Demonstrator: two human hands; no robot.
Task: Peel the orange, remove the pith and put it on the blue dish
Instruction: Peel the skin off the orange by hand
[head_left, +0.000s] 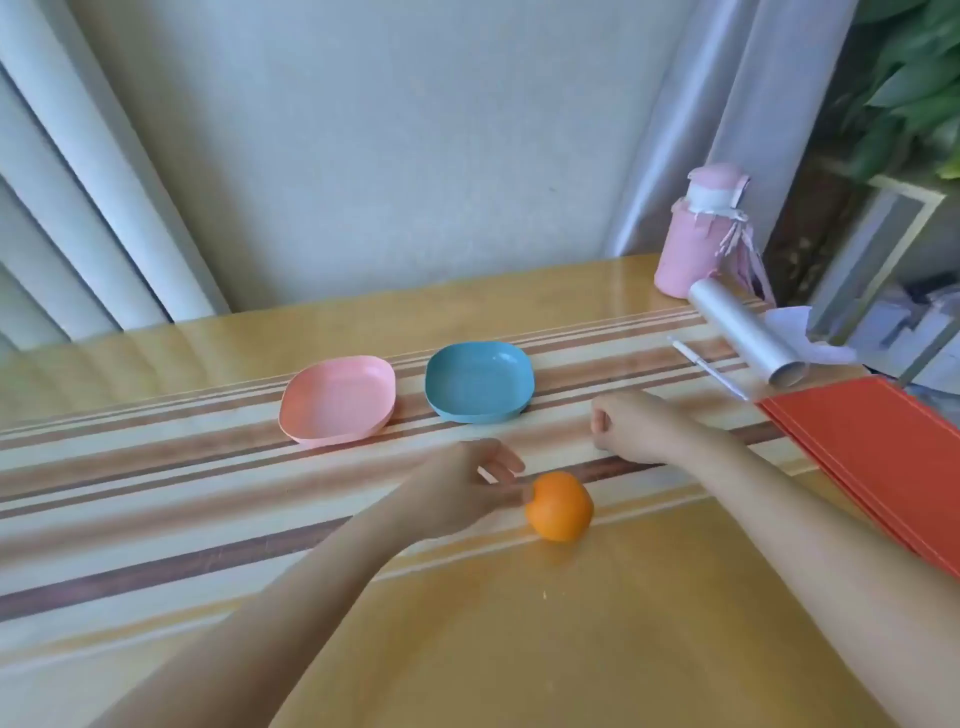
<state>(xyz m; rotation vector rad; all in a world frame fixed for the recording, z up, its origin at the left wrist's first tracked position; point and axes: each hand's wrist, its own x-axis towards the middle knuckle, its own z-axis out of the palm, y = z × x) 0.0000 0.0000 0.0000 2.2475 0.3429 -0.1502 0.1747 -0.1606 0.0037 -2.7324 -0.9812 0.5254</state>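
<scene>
A whole unpeeled orange lies on the striped table near the middle. My left hand reaches in from the left with loosely spread fingers; its thumb side touches or nearly touches the orange's left side, and it holds nothing. My right hand rests on the table behind and to the right of the orange, fingers curled into a loose fist with nothing in it. The blue dish stands empty farther back, beyond both hands.
A pink dish sits left of the blue one. At the right lie a red folder, a white pen, a silver tube and a pink bottle. Curtains and wall stand behind the table.
</scene>
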